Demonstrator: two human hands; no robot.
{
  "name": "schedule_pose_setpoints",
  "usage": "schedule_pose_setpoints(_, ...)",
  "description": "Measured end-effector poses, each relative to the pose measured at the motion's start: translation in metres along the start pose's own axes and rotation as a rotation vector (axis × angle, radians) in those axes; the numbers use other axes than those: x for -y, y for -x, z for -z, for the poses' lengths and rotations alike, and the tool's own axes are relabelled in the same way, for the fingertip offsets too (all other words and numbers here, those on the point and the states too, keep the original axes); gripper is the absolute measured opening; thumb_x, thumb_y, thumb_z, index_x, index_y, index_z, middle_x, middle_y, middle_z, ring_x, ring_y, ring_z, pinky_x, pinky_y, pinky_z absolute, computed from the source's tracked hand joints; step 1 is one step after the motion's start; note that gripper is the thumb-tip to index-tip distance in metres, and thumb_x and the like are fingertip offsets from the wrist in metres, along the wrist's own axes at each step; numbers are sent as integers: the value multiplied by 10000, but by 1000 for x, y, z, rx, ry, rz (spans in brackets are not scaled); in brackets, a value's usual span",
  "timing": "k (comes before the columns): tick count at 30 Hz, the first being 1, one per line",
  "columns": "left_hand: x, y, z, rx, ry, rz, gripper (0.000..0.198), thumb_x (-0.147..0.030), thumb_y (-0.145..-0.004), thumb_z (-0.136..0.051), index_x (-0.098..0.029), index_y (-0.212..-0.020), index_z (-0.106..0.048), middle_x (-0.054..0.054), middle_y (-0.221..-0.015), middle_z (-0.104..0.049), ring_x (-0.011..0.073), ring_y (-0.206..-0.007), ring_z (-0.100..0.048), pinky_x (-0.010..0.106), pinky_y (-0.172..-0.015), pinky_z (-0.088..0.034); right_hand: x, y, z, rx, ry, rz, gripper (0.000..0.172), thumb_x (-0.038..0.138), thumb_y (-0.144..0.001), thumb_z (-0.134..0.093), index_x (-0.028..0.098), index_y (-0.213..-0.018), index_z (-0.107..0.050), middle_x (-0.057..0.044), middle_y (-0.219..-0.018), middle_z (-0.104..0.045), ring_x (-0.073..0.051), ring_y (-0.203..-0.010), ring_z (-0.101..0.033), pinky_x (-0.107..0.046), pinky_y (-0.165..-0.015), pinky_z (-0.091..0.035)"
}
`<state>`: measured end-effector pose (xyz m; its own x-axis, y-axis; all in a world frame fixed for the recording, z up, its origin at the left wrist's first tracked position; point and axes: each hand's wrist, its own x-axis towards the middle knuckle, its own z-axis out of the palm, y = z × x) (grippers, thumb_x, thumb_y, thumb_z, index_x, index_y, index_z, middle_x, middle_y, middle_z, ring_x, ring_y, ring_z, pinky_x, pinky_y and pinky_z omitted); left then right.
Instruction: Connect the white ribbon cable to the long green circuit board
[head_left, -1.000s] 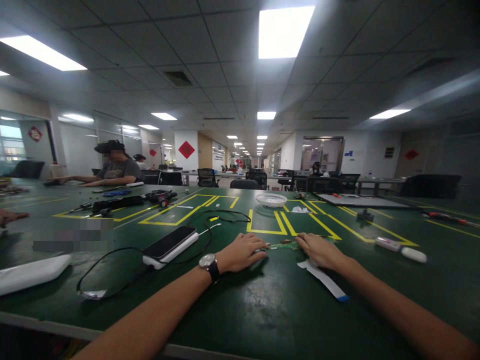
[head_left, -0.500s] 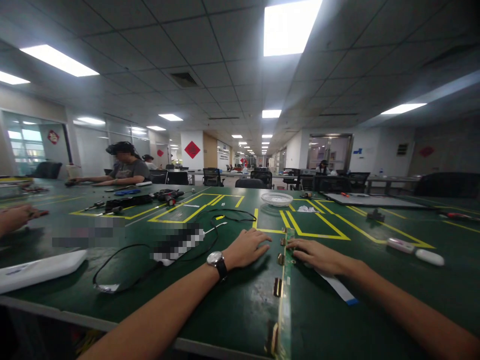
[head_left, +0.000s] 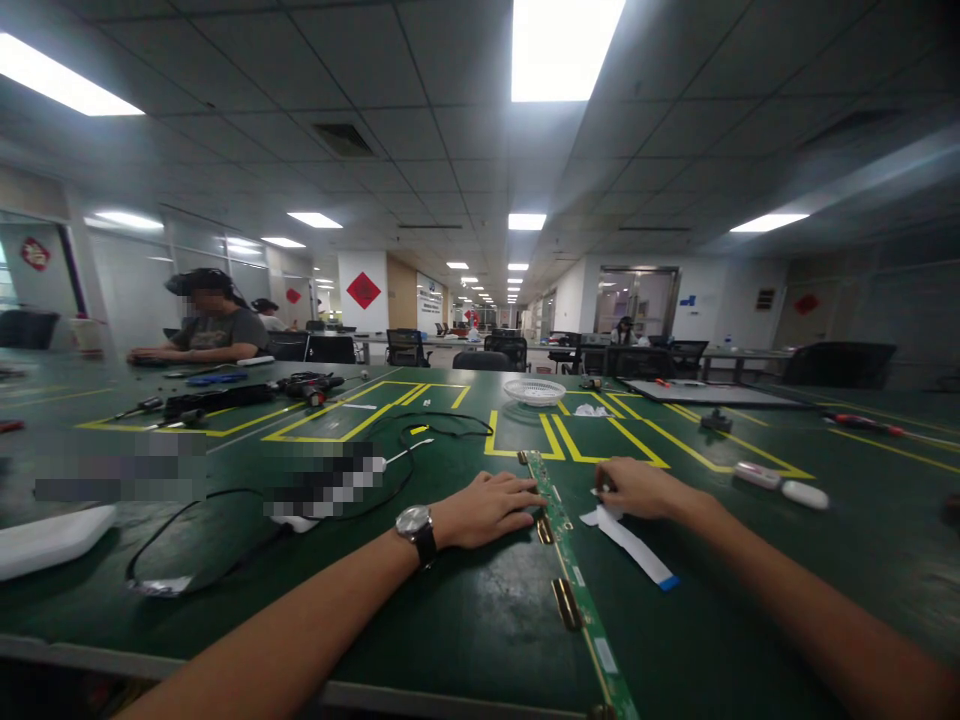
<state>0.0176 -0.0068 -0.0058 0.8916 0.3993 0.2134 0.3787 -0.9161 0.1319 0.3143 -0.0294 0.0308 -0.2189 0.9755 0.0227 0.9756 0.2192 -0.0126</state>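
A long, narrow green circuit board (head_left: pixel 576 575) with brown flex tabs along its left edge runs from the middle of the table toward the front. My left hand (head_left: pixel 487 508), with a watch on its wrist, lies palm down at the board's left side. Its fingers are stretched out, and the tips touch the board. To the right of the board, my right hand (head_left: pixel 641 488) has its fingers pinched at the far end of a white flat ribbon cable (head_left: pixel 636 552). That cable lies slanted on the table with its blue end toward me. My fingers partly hide its far end.
Left of my hands lie a black cable (head_left: pixel 225 492) and a white block (head_left: pixel 56 540). A white basket (head_left: pixel 534 392) stands beyond the board. At right are a pink-and-white object (head_left: pixel 757 475) and a white mouse-like object (head_left: pixel 805 494). Someone sits at the far left (head_left: pixel 217 325).
My right hand has left the board and moved right onto the ribbon cable. The board's near end has swung right, and my left fingers now touch it. The view has shifted rightward.
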Motion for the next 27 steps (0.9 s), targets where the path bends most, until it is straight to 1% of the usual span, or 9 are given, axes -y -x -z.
schedule_pose_setpoints(4, 1, 0, 0, 31, 29, 1, 443, -463, -1030, -285, -358, -1436, -427, 45, -1544, -369, 307, -1326, -406, 496, -1016, -344, 13, -5, -11, -90, -150, 215, 219, 258, -794, -590, 213, -982, -693, -59, -917, -718, -212, -802, -653, -279, -676, -456)
schedule_pose_setpoints(8, 3, 0, -1, 30, 43, -8, 443, -464, -1028, -292, -371, -1442, -417, 34, -1539, -379, 305, -1326, -401, 495, -1022, -341, 21, -8, -19, -145, -226, 285, 281, 244, -803, -589, 214, -1067, -682, -47, -911, -708, -201, -807, -644, -275, -704, -462)
schedule_pose_setpoints(15, 3, -1, -1, 44, 46, 1, 446, -477, -1026, -291, -376, -1446, -405, 35, -1544, -369, 307, -1332, -393, 510, -1023, -338, 26, -10, -21, -177, -205, 287, 288, 230, -804, -575, 203, -1067, -688, -44, -884, -699, -195, -785, -639, -278, -703, -460)
schedule_pose_setpoints(21, 3, -2, -3, 40, 20, 15, 449, -472, -1023, -303, -360, -1443, -416, 54, -1572, -314, 325, -1354, -365, 536, -1025, -331, 25, -13, -25, -179, -206, 277, 319, 298, -805, -605, 211, -1106, -669, -54, -942, -708, -211, -832, -647, -280, -707, -468)
schedule_pose_setpoints(23, 3, -2, -2, 47, 27, 21, 448, -465, -1024, -304, -353, -1444, -416, 57, -1570, -320, 330, -1353, -366, 545, -1022, -331, 25, -14, -27, -193, -205, 264, 309, 300, -808, -605, 205, -1094, -670, -58, -947, -713, -215, -845, -652, -282, -717, -472)
schedule_pose_setpoints(27, 1, -2, -1, 52, 43, 18, 443, -465, -1025, -303, -362, -1443, -412, 38, -1556, -350, 322, -1327, -395, 524, -1016, -340, 25, -16, -31, -227, -198, 239, 291, 279, -799, -617, 196, -1072, -672, -51, -916, -723, -213, -833, -665, -279, -723, -474)
